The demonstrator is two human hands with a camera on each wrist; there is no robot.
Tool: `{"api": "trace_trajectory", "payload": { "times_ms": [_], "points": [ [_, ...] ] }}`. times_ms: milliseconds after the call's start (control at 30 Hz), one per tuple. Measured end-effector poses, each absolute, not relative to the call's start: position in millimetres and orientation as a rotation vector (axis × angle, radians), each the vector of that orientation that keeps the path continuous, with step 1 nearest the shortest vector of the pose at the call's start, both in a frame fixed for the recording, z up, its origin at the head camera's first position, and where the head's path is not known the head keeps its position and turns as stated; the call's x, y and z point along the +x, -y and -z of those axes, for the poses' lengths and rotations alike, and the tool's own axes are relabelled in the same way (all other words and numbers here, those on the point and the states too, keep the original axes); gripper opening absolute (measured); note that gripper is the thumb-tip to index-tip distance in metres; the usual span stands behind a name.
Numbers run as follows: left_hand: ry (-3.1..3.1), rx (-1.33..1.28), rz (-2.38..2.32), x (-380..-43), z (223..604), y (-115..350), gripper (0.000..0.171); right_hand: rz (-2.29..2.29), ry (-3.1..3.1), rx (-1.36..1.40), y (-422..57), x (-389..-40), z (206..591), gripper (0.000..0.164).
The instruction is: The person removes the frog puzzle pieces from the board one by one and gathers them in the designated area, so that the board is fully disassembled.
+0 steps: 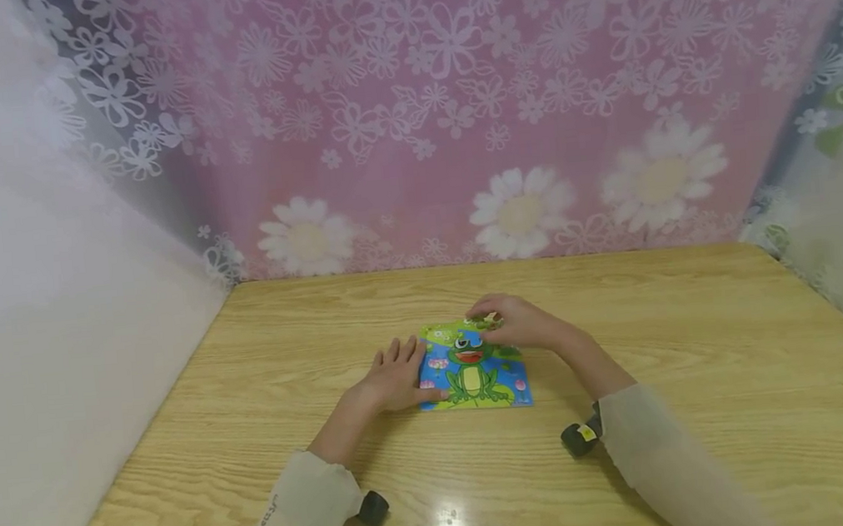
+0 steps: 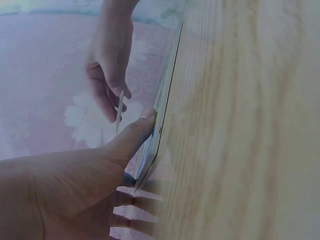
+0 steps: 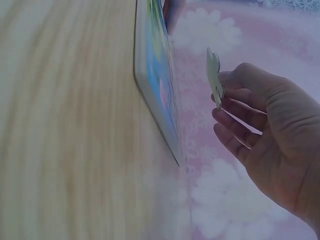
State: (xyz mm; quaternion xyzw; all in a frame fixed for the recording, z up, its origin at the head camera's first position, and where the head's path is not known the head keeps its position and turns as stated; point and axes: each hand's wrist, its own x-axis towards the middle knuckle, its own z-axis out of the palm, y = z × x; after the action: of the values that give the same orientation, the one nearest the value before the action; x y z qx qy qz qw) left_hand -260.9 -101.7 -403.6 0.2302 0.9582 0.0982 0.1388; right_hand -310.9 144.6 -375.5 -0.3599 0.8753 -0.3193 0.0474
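A square frog puzzle board (image 1: 473,380), blue and green with a smiling frog, lies flat on the wooden table. My left hand (image 1: 394,380) rests at its left side, fingers spread and thumb laid over the lower left of the board. Over the upper right part, my right hand (image 1: 520,323) pinches a thin puzzle piece (image 3: 214,77) between thumb and fingertips. The right wrist view has the piece held apart from the board surface, edge-on to the camera. In the left wrist view the left thumb (image 2: 135,135) presses on the board's face near its edge.
The light wood table (image 1: 285,333) stretches around the board on every side. A pink flowered curtain (image 1: 393,115) hangs behind it, and a white sheet (image 1: 55,287) runs along the left. Dark wrist cameras (image 1: 578,440) sit below the forearms.
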Motion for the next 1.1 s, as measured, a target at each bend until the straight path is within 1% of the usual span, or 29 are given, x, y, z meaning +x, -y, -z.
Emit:
{"api": "trace_trajectory", "payload": {
  "times_ms": [567,1100],
  "points": [
    [-2.763,0.654,-0.296,-259,401,100,0.094,0.990,-2.769,-0.983,-212,-304,381,0.038],
    [-2.758,0.661,-0.309,-254,395,100,0.093,1.032,-2.768,-0.901,-239,-314,405,0.036]
  ]
}}
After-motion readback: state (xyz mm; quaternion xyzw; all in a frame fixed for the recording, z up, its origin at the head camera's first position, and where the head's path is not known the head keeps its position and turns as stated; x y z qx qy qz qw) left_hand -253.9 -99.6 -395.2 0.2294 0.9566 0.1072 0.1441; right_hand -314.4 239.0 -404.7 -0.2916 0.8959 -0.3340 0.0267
